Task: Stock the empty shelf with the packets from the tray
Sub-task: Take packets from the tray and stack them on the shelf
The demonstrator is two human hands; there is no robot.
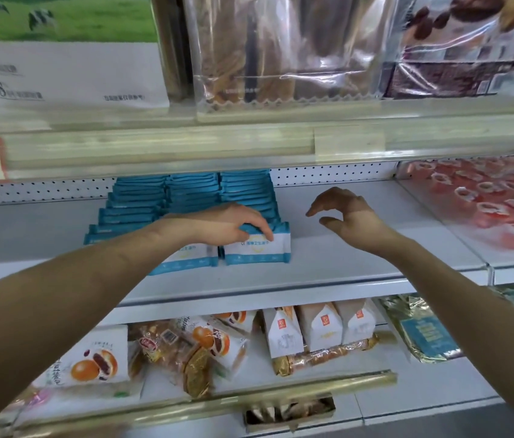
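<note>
Shelf survey, from my remote seat

Surroundings: along the top of the frame I log a clear bag of long brown bread sticks point(265, 58) and a blurred price rail point(186, 147) beneath it. At centre right lies a flat red-printed pack point(486, 210). Across the bottom are pastry packets point(91, 361) and white paper cartons point(315, 327). My view of the middle row's front is partly covered by the left forearm.

Materials: grey metal shelf point(328, 257), smooth and matt, backed by a white pegboard panel point(328, 177). The wipe packets point(192, 191) are glossy film, flat rectangles, teal edges around a white face.

Position: the packets stand on edge in three rows at centre frame, faces toward me, long axis left to right, rows running back to the pegboard.

Hands: the left hand point(227, 224) curls its fingers over the top edge of the front packet point(257, 251) of the rightmost row. The right hand point(347, 216) hovers over bare shelf just right of the rows, fingers loosely bent, holding nothing
</note>
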